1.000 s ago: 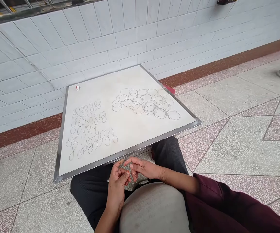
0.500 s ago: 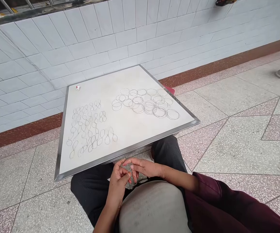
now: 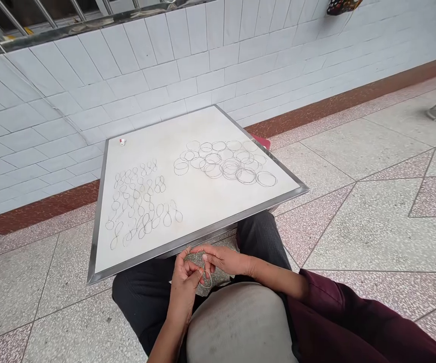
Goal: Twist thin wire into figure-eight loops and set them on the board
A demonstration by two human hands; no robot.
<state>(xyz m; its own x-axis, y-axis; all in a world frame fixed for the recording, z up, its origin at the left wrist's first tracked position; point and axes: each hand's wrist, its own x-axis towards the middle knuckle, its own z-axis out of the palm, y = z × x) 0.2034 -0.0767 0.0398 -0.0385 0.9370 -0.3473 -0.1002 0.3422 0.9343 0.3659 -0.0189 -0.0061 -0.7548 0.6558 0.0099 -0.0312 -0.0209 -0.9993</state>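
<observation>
Counter [image 3: 202, 212] surface: white, with steel-grey rim. Wire loops [image 3: 233, 169]: dark grey. Wall tiles [image 3: 127, 101]: white, in a grid of grey joints. Skirting band [image 3: 354, 96]: reddish brown, flecked. Floor [image 3: 372, 232]: speckled terrazzo, grey and pink panels. Sleeve [image 3: 354, 322]: maroon.

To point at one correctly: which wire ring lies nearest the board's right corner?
The rightmost round ring; all others lie further from that corner.

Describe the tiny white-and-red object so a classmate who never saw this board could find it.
Find the metal-framed white board by the tiled wall. In its far left corner, beyond the cluster of wire loops, sits a tiny white-and-red object, the only thing on it that is not wire.
</observation>
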